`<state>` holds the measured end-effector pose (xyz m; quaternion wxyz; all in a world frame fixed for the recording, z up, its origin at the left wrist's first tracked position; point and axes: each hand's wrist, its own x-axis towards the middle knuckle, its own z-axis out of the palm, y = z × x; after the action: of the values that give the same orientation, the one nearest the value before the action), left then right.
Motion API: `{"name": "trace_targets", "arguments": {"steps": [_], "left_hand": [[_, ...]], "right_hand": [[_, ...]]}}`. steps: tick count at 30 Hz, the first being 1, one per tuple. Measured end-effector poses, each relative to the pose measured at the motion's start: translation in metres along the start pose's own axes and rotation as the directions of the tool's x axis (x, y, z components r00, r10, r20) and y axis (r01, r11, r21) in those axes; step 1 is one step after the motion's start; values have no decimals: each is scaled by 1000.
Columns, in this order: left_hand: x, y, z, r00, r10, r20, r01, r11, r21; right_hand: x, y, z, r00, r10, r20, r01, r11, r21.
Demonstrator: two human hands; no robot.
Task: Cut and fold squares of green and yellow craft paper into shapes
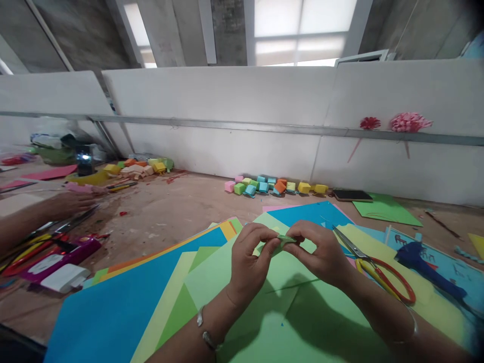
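Between my two hands is a small folded piece of green paper [286,238], held above the sheets. My left hand [250,259] pinches its left end between thumb and fingers. The right end is pinched the same way by my right hand [323,249]. Fingertips cover much of the piece, so its full shape is hidden. Beneath lies a pale green sheet [242,312], with a thin green strip [293,286] on it. Scissors [372,267] with red and yellow handles rest near my right forearm.
Small coloured paper cubes [263,187] line the white partition [212,96]. A phone [352,195] lies by a green sheet [389,209]. Blue sheets [113,297] spread leftward. A dark blue tool [431,269] is at right. Another person's hand [71,204] reaches in at left, near a purple box [62,259].
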<state>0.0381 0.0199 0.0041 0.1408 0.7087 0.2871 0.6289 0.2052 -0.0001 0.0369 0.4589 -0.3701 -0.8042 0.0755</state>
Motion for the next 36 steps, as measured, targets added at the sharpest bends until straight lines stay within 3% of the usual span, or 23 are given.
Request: {"name": "trace_targets", "arguments": {"steps": [6, 18, 25, 33, 36], "left_hand": [[1, -1, -1, 999, 1, -45, 0, 1000, 25], [0, 1, -1, 999, 11, 35, -12, 1000, 16], [1, -1, -2, 1000, 6, 11, -5, 998, -68], [2, 1, -3, 996, -59, 60, 65, 991, -115], [3, 1, -4, 998, -52, 40, 56, 993, -107]], "right_hand": [[2, 2, -6, 999, 5, 36, -8, 997, 77], [3, 2, -4, 999, 45, 22, -46, 997, 65], [4, 1, -6, 996, 69, 54, -73, 993, 92], [2, 1, -7, 999, 26, -40, -24, 999, 49], [4, 0, -8, 1000, 22, -20, -20, 996, 83]]}}
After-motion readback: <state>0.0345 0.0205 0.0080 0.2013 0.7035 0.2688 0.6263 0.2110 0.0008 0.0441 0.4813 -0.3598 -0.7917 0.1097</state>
